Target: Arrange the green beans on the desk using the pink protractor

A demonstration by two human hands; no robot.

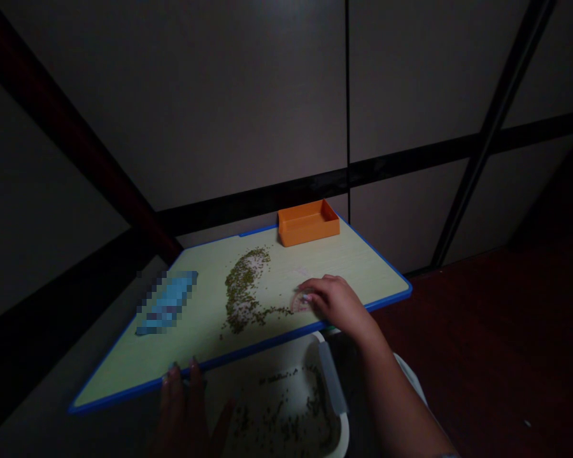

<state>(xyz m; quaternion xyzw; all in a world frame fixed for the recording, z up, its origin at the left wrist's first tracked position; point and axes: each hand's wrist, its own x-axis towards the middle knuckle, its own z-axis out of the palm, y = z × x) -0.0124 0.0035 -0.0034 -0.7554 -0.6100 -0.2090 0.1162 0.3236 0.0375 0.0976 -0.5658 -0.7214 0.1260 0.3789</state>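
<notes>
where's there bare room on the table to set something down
Bare: the table's right side, between the orange tray, right hand and right rim; also a strip between the blue packet and grain pile, reaching the near left corner. Crowded: the middle, where grain trails to the protractor at that hand.

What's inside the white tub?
Little dark bits are scattered inside the white tub. The left hand and deep shadow hide part of its left side, so I can't see what's there.
</notes>
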